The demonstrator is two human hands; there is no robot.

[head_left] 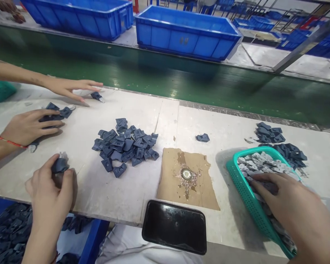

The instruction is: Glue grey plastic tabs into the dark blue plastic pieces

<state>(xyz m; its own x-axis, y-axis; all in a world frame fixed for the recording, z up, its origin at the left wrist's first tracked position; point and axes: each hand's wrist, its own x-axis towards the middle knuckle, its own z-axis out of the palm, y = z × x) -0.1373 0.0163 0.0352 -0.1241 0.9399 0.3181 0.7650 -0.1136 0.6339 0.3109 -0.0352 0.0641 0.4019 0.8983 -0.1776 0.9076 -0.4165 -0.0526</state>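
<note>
My left hand [51, 192] pinches a dark blue plastic part [59, 165] at the near left of the white table [143, 117]. My right hand [287, 203] reaches into a tilted teal mesh basket [243, 192] of grey parts [260, 163]; its fingers curl among them, and what they hold is hidden. A pile of dark blue parts [125, 145] lies between my hands. A brown cardboard piece [188, 179] carries a small round metal cap in a glue puddle [186, 174].
Another person's two hands [29, 126] [70, 88] work small blue parts at the far left. A black phone [174, 226] lies at the near edge. More blue parts [280, 141] lie at the right. A green conveyor belt [181, 79] and blue crates [185, 31] run behind.
</note>
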